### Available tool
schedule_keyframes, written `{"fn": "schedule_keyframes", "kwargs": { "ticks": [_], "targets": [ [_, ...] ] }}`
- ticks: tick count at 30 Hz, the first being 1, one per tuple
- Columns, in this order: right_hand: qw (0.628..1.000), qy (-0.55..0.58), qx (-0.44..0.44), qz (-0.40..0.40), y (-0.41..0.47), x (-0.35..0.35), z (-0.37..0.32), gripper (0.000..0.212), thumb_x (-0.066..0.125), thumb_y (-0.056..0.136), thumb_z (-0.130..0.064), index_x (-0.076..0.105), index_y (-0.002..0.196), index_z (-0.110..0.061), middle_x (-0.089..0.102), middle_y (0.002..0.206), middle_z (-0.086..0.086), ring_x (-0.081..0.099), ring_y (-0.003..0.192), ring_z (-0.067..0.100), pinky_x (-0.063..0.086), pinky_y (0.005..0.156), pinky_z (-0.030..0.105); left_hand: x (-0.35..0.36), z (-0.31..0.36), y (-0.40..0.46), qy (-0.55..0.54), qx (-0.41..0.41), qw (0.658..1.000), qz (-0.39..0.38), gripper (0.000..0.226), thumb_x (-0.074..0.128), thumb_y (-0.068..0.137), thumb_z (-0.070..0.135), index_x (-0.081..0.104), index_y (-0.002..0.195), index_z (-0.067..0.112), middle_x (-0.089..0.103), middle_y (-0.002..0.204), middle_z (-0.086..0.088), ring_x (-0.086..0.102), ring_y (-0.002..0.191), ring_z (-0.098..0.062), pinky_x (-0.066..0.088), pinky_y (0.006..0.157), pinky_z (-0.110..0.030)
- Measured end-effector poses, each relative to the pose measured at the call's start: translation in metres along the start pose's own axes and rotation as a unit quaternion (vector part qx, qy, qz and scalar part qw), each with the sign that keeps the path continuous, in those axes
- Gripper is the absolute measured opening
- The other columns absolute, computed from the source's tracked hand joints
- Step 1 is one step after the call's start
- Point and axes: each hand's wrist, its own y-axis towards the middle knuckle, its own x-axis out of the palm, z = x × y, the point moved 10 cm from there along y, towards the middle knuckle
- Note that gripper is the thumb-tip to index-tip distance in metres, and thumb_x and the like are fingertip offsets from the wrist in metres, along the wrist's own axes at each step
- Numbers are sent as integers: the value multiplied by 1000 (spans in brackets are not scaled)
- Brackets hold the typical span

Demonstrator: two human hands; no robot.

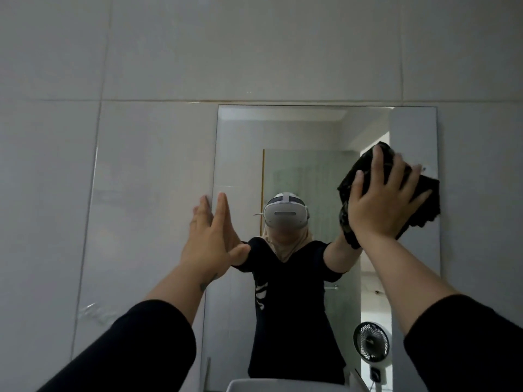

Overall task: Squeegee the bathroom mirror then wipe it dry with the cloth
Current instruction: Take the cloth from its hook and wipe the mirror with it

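The bathroom mirror (305, 131) hangs on a pale tiled wall, filling the centre and right of the view. My right hand (382, 199) presses a dark crumpled cloth (424, 199) flat against the mirror's upper right part, fingers spread over it. My left hand (210, 236) rests with straight fingers on the mirror's left edge and holds nothing. No squeegee is in view.
The mirror reflects a person in a black top wearing a white headset, a glass shower door and a small fan (370, 342). The white rim of a basin (271, 384) shows at the bottom edge. Grey wall tiles (141, 66) surround the mirror.
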Motion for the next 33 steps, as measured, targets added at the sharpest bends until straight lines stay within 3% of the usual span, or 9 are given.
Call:
{"fn": "schedule_keyframes", "kwargs": {
  "ticks": [7,11,15,22,27,33],
  "targets": [
    [985,4,-163,-62,-21,25,-131,52,31,96,-47,24,147,-35,31,153,10,18,141,44,11,109,69,-9,-13,-16,-3,18,1000,21,94,54,87,52,-18,145,38,-16,158,6,-7,146,-19,22,113,-45],
    [965,1,-249,-80,-45,34,-197,52,29,97,-49,21,146,-36,28,154,8,14,142,42,8,108,68,1,-34,-39,13,6,999,32,86,46,93,47,-25,142,35,-20,158,4,-13,146,-17,11,117,-39],
    [942,9,-325,-85,-86,40,-232,52,31,95,-50,25,146,-37,32,152,7,17,142,42,7,109,67,14,-45,-50,-1,-4,1000,17,86,48,94,43,-18,147,26,-23,156,8,-17,144,-13,1,114,-28],
    [913,11,-389,-123,-158,45,-211,54,32,95,-52,23,146,-38,30,153,7,16,143,40,4,110,65,14,-49,-48,-27,-25,999,11,87,51,94,34,-15,148,21,-20,157,6,-17,144,-13,2,112,-26],
    [919,-8,-372,-134,-156,40,-166,55,33,94,-53,20,146,-41,30,153,6,17,143,39,7,109,66,17,-40,-55,-19,-38,999,-9,92,52,93,9,-16,144,42,-20,158,4,-11,146,-20,26,111,-44],
    [934,-30,-323,-150,-137,32,-106,57,35,94,-52,18,146,-40,27,154,7,16,143,39,8,108,67,24,-37,-58,-2,-45,998,-35,90,57,92,29,-13,145,42,-21,158,-1,-7,147,-27,25,112,-49]
  ]
}}
